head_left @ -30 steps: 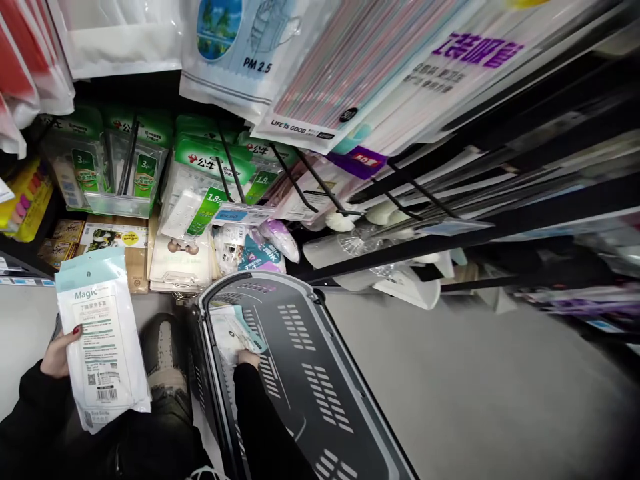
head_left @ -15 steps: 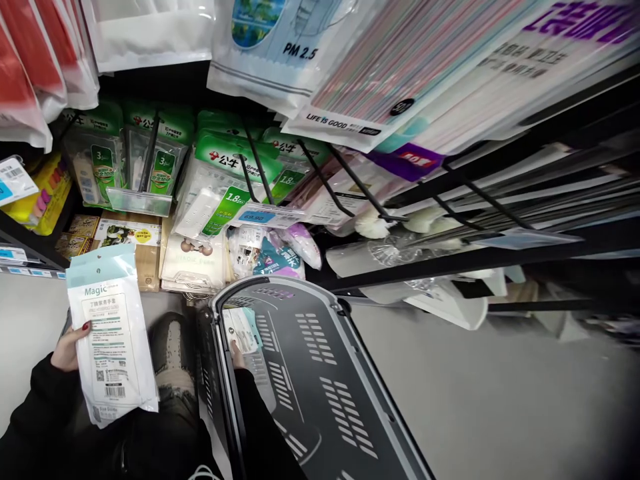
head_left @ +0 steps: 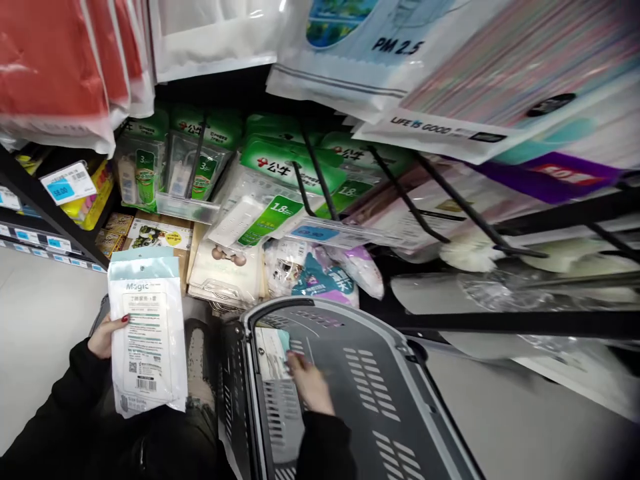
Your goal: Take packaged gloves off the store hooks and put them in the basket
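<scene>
My left hand [head_left: 104,337] grips a white and pale-teal packet of household gloves [head_left: 147,340] by its left edge, thumb on the printed back. The packet is upright over my lap. My right hand [head_left: 311,385] is inside the grey shopping basket [head_left: 350,310], slightly blurred, its loosely bent fingers beside another white and teal packet [head_left: 271,350]. That packet lies against the basket's left wall. Nothing shows in my right hand, and the fingers look apart from the packet or just at its edge.
Green-topped power strip packs [head_left: 280,193] hang on shelf hooks ahead. Below are beige packs [head_left: 225,263] and teal and purple bags [head_left: 325,277]. Large plastic packs [head_left: 345,73] overhang above. Black hooks [head_left: 460,200] jut out on the right. A price tag [head_left: 67,187] sits at left.
My right hand has let go of the packet in the basket and drawn away to the right. My left hand still holds the glove packet. The view has shifted left.
</scene>
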`<state>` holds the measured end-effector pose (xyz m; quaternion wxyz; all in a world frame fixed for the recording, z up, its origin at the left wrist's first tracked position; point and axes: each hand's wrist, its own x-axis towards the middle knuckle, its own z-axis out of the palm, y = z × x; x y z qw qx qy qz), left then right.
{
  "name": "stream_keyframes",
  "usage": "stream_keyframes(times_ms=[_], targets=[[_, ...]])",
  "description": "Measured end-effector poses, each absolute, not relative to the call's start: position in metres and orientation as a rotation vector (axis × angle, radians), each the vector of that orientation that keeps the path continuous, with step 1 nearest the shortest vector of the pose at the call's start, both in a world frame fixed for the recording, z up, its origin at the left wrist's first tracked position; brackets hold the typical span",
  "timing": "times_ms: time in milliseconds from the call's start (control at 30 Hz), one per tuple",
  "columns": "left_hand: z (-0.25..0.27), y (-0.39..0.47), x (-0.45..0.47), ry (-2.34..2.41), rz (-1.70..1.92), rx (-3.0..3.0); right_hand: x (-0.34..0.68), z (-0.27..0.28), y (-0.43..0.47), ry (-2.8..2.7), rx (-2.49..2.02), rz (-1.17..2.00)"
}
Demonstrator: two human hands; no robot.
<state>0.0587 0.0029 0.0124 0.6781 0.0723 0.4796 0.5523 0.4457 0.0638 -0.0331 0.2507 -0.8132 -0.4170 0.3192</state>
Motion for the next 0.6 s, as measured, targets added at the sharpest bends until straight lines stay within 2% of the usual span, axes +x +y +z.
stream_keyframes(times_ms=[100,233,400,600], targets=[[0.032,0.007,0.073,1.091,1.231,0.183,0.416,0.022,0.066,-1.244,-1.802,0.855],[0.067,0.014,0.098,1.069,1.219,0.223,0.341,0.082,0.061,-1.589,-1.380,1.299],[0.104,0.020,0.110,1.100,1.215,0.281,0.301,0.085,0.061,-1.482,-1.357,1.433],[0.122,0.018,0.108,1.110,1.227,0.296,0.311,0.077,0.057,-1.420,-1.408,1.194]])
